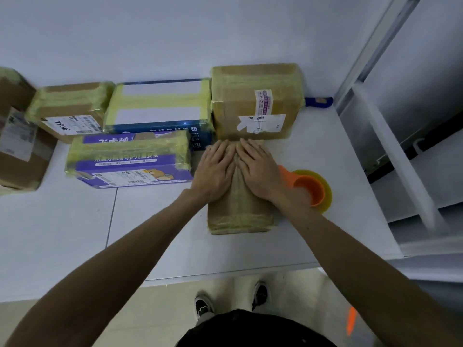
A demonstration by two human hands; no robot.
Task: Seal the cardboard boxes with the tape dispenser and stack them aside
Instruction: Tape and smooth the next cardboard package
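As I stand by the white table (pixel 75 234), the small brown carton (pixel 240 214) near its front edge serves as dial centre; entries run left to right.

- 9 o'clock, far out: a brown box (pixel 17 146) at the table's left end, partly cut off by the frame edge, with a paper label on its side.
- 10 o'clock: a low labelled box (pixel 70 108) wrapped in yellowish tape, close to the wall.
- Between 9 and 10 o'clock, nearer: a purple printed box (pixel 130 159), taped across its top, with a shipping label on its front face.
- 11 o'clock: a blue-and-white box (pixel 160 106) behind the purple one, with yellow tape strips over its lid. Whether the two touch, I cannot tell.
- Centre: the left hand (pixel 215 171) lies flat on the carton's top, fingers straight and pointing to 12 o'clock, gripping nothing. The right hand (pixel 258 169) lies likewise, palm down beside it, fingertips close together along the middle seam. Tape bands the carton's near end.
- 12 o'clock: a taller brown box (pixel 255 101), taped, with white labels. The carton's far end butts against it.
- 3 o'clock: the tape dispenser (pixel 313 189), orange body with a yellow roll, lies on the table just beside the right wrist, unheld.
- 1 o'clock, by the wall: a small blue object (pixel 318 102), which I cannot identify.
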